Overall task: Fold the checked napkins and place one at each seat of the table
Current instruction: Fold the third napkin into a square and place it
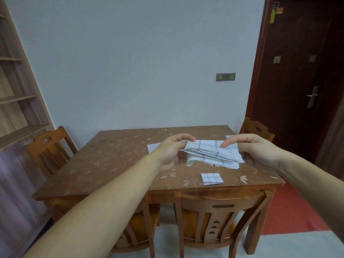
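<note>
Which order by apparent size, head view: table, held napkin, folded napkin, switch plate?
1. table
2. held napkin
3. folded napkin and switch plate look about alike. The plate is farther away, so I won't rank them.

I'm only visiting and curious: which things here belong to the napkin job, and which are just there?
Part of the job:
half-folded white, blue-checked cloth napkin, pinched by left hand and right hand; small folded square napkin; flat napkin behind the left hand; brown wooden table; near wooden chair.

Just there:
dark wooden door; grey wall switch plate; pale wooden shelves.
</note>
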A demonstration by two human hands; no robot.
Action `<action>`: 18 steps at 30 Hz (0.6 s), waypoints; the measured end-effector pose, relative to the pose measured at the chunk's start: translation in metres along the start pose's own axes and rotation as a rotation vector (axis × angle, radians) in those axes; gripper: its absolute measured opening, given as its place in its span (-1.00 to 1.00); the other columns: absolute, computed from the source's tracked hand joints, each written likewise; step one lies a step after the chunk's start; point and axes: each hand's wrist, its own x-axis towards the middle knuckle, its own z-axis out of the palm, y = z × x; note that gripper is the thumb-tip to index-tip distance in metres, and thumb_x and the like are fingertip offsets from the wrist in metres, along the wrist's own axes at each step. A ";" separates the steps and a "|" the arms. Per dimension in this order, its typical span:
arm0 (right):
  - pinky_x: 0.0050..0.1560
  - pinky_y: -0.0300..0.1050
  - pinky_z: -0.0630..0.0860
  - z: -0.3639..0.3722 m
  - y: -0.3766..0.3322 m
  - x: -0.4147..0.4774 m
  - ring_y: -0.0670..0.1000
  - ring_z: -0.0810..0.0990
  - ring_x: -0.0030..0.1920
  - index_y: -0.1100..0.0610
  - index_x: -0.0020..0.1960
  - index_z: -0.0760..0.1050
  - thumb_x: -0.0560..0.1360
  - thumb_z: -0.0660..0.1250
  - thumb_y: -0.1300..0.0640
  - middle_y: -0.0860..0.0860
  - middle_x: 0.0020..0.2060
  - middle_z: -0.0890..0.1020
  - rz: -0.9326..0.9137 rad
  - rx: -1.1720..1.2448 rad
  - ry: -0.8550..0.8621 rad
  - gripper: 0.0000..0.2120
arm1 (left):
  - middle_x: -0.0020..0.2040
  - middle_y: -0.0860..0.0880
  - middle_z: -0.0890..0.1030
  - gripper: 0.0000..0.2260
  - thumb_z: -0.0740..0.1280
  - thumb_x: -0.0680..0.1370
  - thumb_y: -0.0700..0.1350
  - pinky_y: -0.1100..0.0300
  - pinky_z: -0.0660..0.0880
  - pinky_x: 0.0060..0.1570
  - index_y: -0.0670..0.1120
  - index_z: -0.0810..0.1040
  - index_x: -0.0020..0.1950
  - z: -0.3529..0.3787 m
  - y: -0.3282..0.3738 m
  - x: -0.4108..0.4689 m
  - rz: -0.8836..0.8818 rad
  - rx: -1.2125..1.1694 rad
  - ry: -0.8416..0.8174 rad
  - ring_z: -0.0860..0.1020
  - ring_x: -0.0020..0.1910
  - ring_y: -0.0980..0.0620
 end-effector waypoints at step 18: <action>0.15 -0.03 0.56 -0.006 -0.001 0.003 0.01 0.66 0.13 0.21 -0.10 0.67 0.56 0.24 0.32 -0.03 0.01 0.73 -0.054 -0.181 0.063 -0.77 | -0.29 0.08 0.66 -0.85 0.32 0.60 -0.13 0.32 0.51 -0.36 0.04 0.58 0.15 -0.001 0.002 -0.013 -0.092 0.291 -0.114 0.56 -0.41 0.14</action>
